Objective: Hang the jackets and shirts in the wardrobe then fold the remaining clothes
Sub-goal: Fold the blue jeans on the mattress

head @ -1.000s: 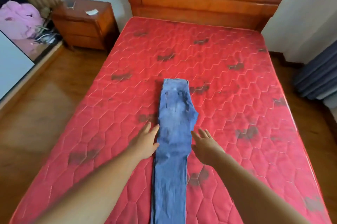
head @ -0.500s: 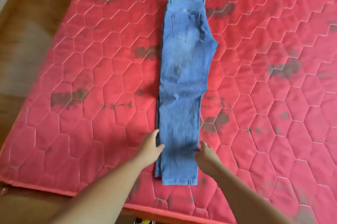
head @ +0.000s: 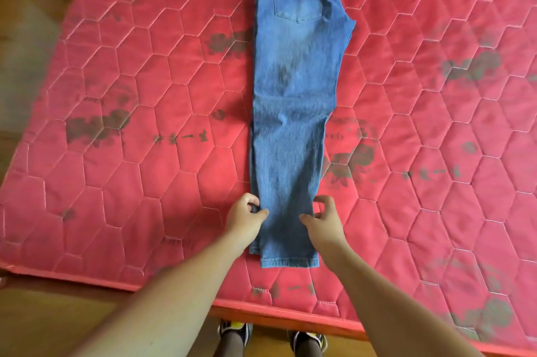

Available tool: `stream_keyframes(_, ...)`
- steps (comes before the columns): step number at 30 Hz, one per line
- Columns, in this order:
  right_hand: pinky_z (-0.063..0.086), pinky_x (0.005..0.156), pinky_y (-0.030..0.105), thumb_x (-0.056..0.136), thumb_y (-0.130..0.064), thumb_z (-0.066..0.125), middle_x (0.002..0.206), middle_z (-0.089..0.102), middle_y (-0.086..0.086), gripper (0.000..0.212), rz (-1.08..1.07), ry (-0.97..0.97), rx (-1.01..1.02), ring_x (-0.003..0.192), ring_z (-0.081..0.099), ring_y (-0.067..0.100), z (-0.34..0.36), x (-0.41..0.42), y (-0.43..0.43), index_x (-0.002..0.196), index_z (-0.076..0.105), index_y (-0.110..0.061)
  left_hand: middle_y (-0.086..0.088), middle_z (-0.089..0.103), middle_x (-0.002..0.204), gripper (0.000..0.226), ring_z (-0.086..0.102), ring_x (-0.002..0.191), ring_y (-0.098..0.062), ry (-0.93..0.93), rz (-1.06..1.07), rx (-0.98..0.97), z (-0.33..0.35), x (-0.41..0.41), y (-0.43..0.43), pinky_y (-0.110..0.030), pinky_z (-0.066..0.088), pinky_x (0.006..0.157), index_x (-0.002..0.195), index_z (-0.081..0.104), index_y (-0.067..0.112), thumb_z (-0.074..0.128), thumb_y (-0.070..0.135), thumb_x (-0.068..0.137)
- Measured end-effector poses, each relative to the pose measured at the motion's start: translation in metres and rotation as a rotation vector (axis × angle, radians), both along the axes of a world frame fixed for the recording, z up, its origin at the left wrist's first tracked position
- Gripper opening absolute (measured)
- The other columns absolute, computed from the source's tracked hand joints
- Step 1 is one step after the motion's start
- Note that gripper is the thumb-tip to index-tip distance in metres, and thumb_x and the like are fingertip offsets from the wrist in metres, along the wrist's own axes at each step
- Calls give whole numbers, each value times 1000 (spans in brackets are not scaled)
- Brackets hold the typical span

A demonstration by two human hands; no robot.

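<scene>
A pair of blue jeans point(head: 293, 100) lies flat on the red quilted mattress point(head: 145, 112), folded lengthwise leg on leg, back pocket up, hems toward me. My left hand point(head: 244, 218) pinches the left edge of the legs just above the hems, thumb on top of the denim. My right hand point(head: 322, 220) pinches the right edge at the same height, fingers curled over the cloth. The waistband runs out of view at the top.
The mattress's front edge point(head: 290, 311) runs just below the hems, with wooden floor point(head: 35, 316) beyond it and at the left. My two shoes point(head: 273, 333) stand against the bed's foot. Dark printed patches dot the mattress.
My view tilted down and closed in on the bed's foot. Both hands slid down the jeans from the thigh to near the hems and closed onto the two edges.
</scene>
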State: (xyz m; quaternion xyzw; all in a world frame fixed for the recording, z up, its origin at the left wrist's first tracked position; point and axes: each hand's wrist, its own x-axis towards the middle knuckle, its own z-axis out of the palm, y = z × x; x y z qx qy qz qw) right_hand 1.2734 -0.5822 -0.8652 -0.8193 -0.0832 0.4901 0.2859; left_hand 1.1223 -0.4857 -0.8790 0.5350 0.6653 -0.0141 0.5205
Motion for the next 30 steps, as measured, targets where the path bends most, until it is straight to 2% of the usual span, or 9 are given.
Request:
stream_keyframes(2,57,65,37,86,-6,64,82,68,8,36,-32,14,17,71,69,25,-1,0,-2,112,52,-28,2,53,71,10,46,61,-14,-13,5,8,1,-2,-1,-27,38,57,90,62,14,71,12,86)
stream_keyframes(7,42,57,25,88,-3,63,78,56,0,17,22,30,27,61,50,14,-4,-4,-11,98,56,-15,-1,49,73,4,43,61,-16,-36,43,-43,-2,-10,-8,-32,38,58,94,54,15,57,17,96)
stream_keyframes(9,45,65,33,84,-10,66,76,57,3,8,22,99,25,66,52,19,-8,-6,-13,90,61,-10,-1,41,71,5,37,59,-15,-25,39,-27,-5,-15,-13,-25,34,53,99,50,12,52,16,99)
stream_keyframes(11,43,64,36,82,-13,65,66,52,1,12,39,113,13,63,48,18,-13,-9,-15,76,57,-5,0,41,70,7,35,59,-13,-35,16,-12,-4,-21,-17,-19,29,47,101,50,11,53,17,100)
stream_keyframes(15,22,50,29,90,-5,60,52,34,-4,32,72,42,-23,52,29,16,-12,-11,-29,64,43,-13,2,56,71,13,43,59,-11,-86,-86,-36,-7,-35,-27,-30,36,58,87,55,14,62,20,96)
stream_keyframes(18,24,57,31,92,-6,60,58,36,2,31,102,32,-59,59,32,19,-13,-14,-45,66,44,-13,4,43,61,27,38,57,-13,-46,-72,-57,-8,-47,-39,-34,42,59,72,51,17,64,27,93)
stream_keyframes(23,42,59,41,86,4,60,71,55,11,13,145,34,-112,67,50,25,-20,-9,-58,80,57,-6,-1,46,64,26,44,62,-17,-16,-1,-130,-8,-56,-48,-40,48,65,77,55,13,63,30,94)
stream_keyframes(26,51,63,41,84,8,54,84,64,9,36,153,-13,-86,72,61,30,-14,-10,-59,108,49,-19,-4,60,78,15,54,67,-17,-69,17,-119,-3,-52,-49,-42,53,70,98,54,17,67,21,93)
stream_keyframes(30,46,52,27,80,10,41,91,64,7,61,253,-11,20,63,56,20,-7,-13,-60,117,59,-35,-3,59,73,48,44,56,-13,-184,-67,-26,4,-54,-51,-29,39,56,122,46,40,57,3,92)
